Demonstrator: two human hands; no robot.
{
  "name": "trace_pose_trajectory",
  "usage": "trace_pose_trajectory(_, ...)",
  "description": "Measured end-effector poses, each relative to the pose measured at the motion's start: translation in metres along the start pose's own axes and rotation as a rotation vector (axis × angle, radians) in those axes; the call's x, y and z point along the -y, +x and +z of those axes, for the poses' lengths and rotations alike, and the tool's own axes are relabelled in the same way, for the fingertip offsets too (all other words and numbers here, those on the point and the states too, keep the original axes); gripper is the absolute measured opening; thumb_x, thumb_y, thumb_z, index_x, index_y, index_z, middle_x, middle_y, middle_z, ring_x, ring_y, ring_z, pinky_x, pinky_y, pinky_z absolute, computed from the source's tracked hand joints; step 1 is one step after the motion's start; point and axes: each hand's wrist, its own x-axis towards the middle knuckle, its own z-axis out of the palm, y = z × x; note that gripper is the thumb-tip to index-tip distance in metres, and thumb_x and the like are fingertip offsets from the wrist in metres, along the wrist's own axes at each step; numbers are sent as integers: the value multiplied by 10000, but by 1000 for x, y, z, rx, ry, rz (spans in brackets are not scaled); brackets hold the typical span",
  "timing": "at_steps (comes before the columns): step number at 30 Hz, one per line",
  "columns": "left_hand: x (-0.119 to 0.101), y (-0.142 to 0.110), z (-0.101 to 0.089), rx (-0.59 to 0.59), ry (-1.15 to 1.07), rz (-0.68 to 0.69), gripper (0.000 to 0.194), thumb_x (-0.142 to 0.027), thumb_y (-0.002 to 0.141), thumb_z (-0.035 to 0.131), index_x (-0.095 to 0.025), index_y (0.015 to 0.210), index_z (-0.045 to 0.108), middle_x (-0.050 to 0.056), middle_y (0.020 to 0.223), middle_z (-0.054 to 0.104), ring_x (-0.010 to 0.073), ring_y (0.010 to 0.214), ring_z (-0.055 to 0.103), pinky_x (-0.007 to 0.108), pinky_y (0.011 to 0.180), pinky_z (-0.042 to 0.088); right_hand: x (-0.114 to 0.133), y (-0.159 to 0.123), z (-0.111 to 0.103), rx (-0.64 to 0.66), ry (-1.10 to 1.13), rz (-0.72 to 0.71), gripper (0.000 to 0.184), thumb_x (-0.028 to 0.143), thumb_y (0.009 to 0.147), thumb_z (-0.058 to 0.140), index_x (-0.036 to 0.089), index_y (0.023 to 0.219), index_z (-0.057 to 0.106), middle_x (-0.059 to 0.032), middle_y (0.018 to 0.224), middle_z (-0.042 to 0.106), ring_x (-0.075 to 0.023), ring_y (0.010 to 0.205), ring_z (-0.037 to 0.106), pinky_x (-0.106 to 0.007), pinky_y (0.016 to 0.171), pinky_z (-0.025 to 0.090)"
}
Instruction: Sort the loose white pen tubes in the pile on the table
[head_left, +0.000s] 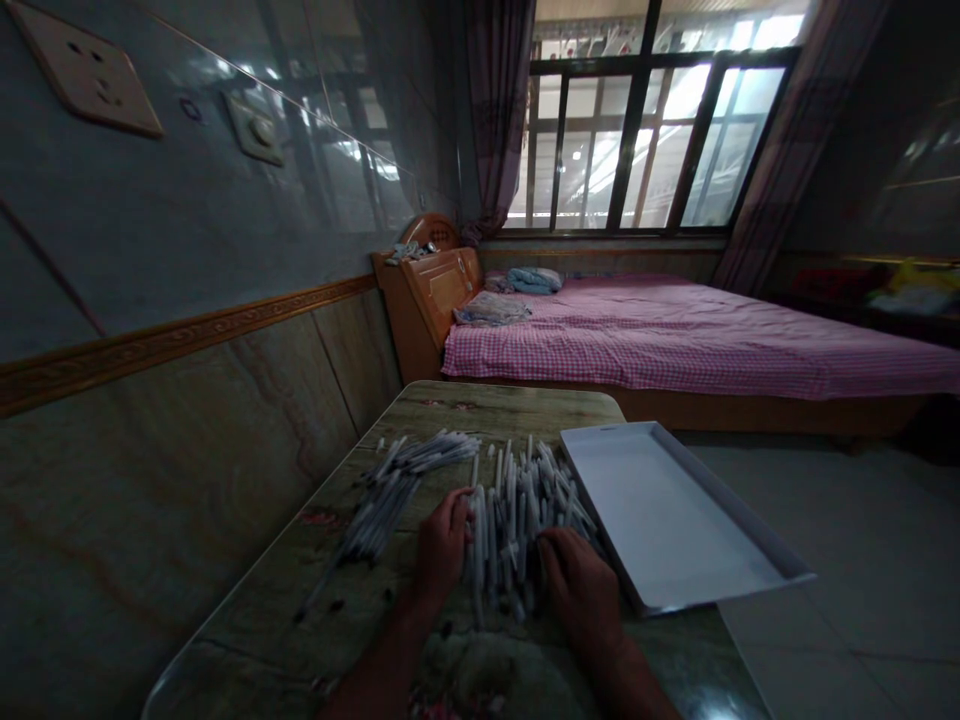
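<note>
A heap of several white pen-like sticks (517, 500) lies on a small greenish table (300, 620). My left hand (442, 545) rests on the left side of the heap, fingers curled around some sticks. My right hand (581, 590) rests on the right side of the heap, fingers bent down onto the sticks. A second bundle of the same sticks (390, 490) lies to the left, fanned toward the wall. What each hand actually grips is hidden in the dim light.
A shallow white tray (675, 520) sits at the table's right, overhanging the edge. A tiled wall runs along the left. Beyond the table stands a bed with a pink checked sheet (675, 340) under a barred window (645, 130).
</note>
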Motion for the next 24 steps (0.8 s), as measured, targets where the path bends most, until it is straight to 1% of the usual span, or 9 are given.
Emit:
trace_pose_trajectory(8, 3, 0, -2, -115, -20, -4, 391, -462, 878, 425, -185, 960, 689, 44, 706, 706, 199, 580, 646, 291, 556, 502, 3, 1, -1, -32, 19, -16, 231, 271, 971, 443, 218, 899, 656, -17, 812, 683, -147, 752, 668, -223, 692, 458)
trace_pose_trajectory(11, 7, 4, -5, -167, 4, 7, 356, -420, 887, 429, -196, 956, 696, 61, 791, 736, 220, 711, 683, 316, 663, 531, 3, 1, -2, -24, 35, -13, 237, 281, 975, 441, 220, 902, 658, -20, 816, 685, -149, 749, 671, -228, 694, 465)
trace_pose_trajectory(13, 9, 11, -9, -185, 39, 0, 301, -361, 884, 454, -199, 960, 697, 71, 873, 753, 229, 811, 698, 332, 749, 538, 3, 1, -2, -15, 44, -5, 255, 294, 984, 430, 224, 899, 660, -23, 814, 685, -148, 737, 668, -231, 694, 470)
trace_pose_trajectory(15, 10, 25, -15, -166, 127, -14, 250, -276, 879, 483, -196, 985, 694, 78, 954, 762, 224, 892, 705, 330, 806, 536, 2, 1, -1, -10, 49, 4, 274, 306, 991, 417, 227, 894, 661, -26, 812, 686, -148, 728, 665, -235, 692, 475)
trace_pose_trajectory(16, 10, 33, -19, -136, 197, -18, 242, -230, 878, 491, -193, 1011, 690, 81, 1001, 762, 216, 927, 706, 321, 825, 533, 2, 1, -1, -10, 49, 8, 280, 313, 993, 415, 228, 893, 662, -27, 814, 687, -149, 727, 665, -236, 692, 478)
trace_pose_trajectory(17, 9, 42, -22, -98, 305, -22, 256, -184, 883, 486, -187, 1046, 683, 86, 1041, 758, 203, 952, 705, 307, 838, 529, 1, 1, 0, -10, 47, 9, 282, 318, 995, 415, 228, 895, 662, -29, 819, 689, -150, 731, 666, -238, 695, 480)
trace_pose_trajectory(18, 9, 51, -25, -45, 463, -25, 269, -157, 888, 483, -188, 1076, 674, 85, 1081, 750, 190, 977, 700, 293, 855, 523, 0, 1, 1, -8, 46, 4, 280, 321, 996, 416, 229, 902, 663, -31, 828, 692, -150, 739, 669, -238, 698, 482)
trace_pose_trajectory(21, 7, 75, -31, 5, 622, -11, 279, -104, 865, 511, -168, 1073, 686, 126, 1133, 721, 230, 1053, 666, 339, 931, 489, -2, 0, 2, -4, 31, -20, 274, 327, 997, 420, 232, 912, 662, -29, 832, 694, -151, 741, 676, -236, 686, 480)
trace_pose_trajectory(24, 7, 88, -31, 65, 722, 30, 264, -68, 839, 528, -155, 1012, 708, 149, 1110, 705, 266, 1102, 631, 374, 987, 450, -2, 0, 3, -12, 23, -38, 287, 335, 1001, 411, 231, 903, 661, -24, 808, 689, -150, 730, 677, -235, 677, 478)
